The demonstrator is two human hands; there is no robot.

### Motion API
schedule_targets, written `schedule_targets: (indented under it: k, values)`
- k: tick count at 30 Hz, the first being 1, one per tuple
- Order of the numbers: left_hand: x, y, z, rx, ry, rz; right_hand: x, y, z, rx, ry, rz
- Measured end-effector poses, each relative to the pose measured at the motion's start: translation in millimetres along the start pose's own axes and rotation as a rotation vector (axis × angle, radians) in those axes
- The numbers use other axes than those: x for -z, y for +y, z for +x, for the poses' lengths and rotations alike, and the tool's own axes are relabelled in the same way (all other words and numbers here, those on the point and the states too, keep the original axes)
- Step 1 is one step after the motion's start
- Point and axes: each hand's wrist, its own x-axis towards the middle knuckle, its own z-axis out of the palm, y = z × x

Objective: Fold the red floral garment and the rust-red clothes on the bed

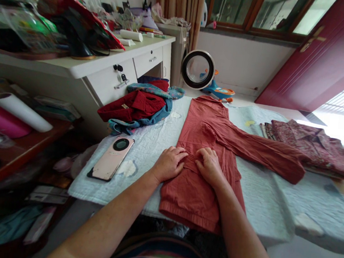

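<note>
A rust-red long-sleeved garment (196, 188), likely a jacket or shirt, lies spread in front of me with its collar end away from me. One sleeve (258, 149) stretches out to the right; the other is not visible. My left hand (171, 163) rests on the garment's left part, fingers slightly bent and thumb apart from them. Beside it, my right hand (210, 165) presses on the middle, its fingers and thumb spread over the wrinkled cloth. Under the garment is a pale blue quilted cover (145, 151).
A pink phone (111, 157) lies at the left. Dark red clothing (134, 107) is heaped on blue patterned cloth (158, 113) behind it. Folded patterned clothes (313, 146) are stacked at the right. A cluttered white desk (105, 63) stands at the back left.
</note>
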Motion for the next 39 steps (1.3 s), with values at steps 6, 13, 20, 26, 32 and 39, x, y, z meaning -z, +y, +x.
schedule_targets:
  k: [6, 13, 20, 26, 32, 39]
  values:
    - [-0.4, 0.4, 0.0, 0.023, -0.021, 0.011, 11.9, -13.5, -9.2, -0.048, -0.096, -0.235]
    - [-1.6, -4.3, -0.1, 0.038, -0.001, -0.069, 17.3, -32.7, -14.6, -0.035, -0.212, -0.398]
    - [-0.3, -7.7, 1.8, 0.074, 0.013, -0.156, 26.7, -38.2, -13.5, 0.045, -0.386, -0.413]
    - [-0.2, -9.6, 1.4, 0.017, 0.011, -0.126, 27.9, -33.9, -0.4, 0.100, -0.502, -0.442]
    - [-0.6, -14.4, 1.9, -0.001, 0.001, -0.128, 27.5, -21.0, -0.7, 0.143, -0.510, -0.335]
    - [-2.6, -19.0, 1.9, 0.002, 0.004, -0.145, 32.3, -0.5, -20.8, 0.221, -0.432, -0.209]
